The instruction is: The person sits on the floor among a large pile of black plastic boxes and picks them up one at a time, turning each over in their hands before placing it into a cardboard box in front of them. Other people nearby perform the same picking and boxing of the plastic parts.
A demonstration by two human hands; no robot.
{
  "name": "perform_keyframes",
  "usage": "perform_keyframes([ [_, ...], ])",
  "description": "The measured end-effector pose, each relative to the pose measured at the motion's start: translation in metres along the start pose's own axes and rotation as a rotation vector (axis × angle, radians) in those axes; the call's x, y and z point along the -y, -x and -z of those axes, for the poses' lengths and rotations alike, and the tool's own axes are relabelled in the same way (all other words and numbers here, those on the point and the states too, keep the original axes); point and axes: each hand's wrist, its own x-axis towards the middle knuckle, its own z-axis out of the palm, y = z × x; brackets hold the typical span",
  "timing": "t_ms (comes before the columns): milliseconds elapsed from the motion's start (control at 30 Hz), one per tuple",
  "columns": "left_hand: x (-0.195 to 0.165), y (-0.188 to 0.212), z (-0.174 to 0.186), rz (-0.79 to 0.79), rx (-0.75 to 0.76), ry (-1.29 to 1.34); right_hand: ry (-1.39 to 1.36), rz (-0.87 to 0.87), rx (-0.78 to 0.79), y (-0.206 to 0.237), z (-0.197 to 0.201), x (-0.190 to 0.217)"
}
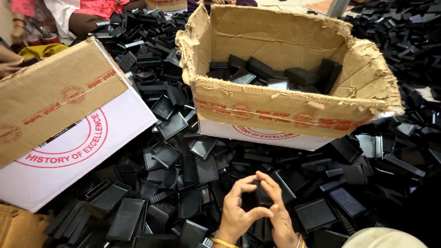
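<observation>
An open box (294, 115) of torn brown card is sitting at the top centre of the heap (183, 174), its front flap folded down over a white lower band with red round printing. Inside, a few black parts are lying against its back wall. A second box (59, 124) is lying tilted at the left edge of the heap, brown above and white below, with a large red ring mark on the white face; its left end is cut off by the frame.

At the bottom centre, the left hand (236, 216) and the right hand (278, 213) are meeting over the heap, their fingers (271, 183) curling toward each other around a small black part (255, 197). The part is sitting between both sets of fingertips, mostly hidden, so its shape is hard to make out, and which hand is actually gripping it cannot be told.

Flat black trays and ribbed pieces are covering everything around both boxes. At the top left, other people's arms and pink and white clothing (78, 11) are showing only partly. A pale knee (381, 239) is poking in at the bottom right corner.
</observation>
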Motion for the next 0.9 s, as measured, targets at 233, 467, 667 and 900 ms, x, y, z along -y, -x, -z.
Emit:
perform_keyframes([
  [233,-0.014,0.004,-0.016,-0.317,-0.208,-0.302,0.168,-0.04,-0.172,0.008,-0.005,-0.015],
  [467,-0.014,0.009,-0.02,-0.347,-0.223,-0.262,-0.307,-0.188,-0.41,0.027,-0.019,-0.046],
  [667,-0.011,0.011,-0.023,-0.332,-0.153,-0.205,-0.33,-0.141,-0.319,0.028,-0.012,-0.048],
  [900,-0.011,0.011,-0.021,-0.265,-0.146,-0.052,-0.233,0.024,-0.276,0.033,-0.016,-0.055],
])
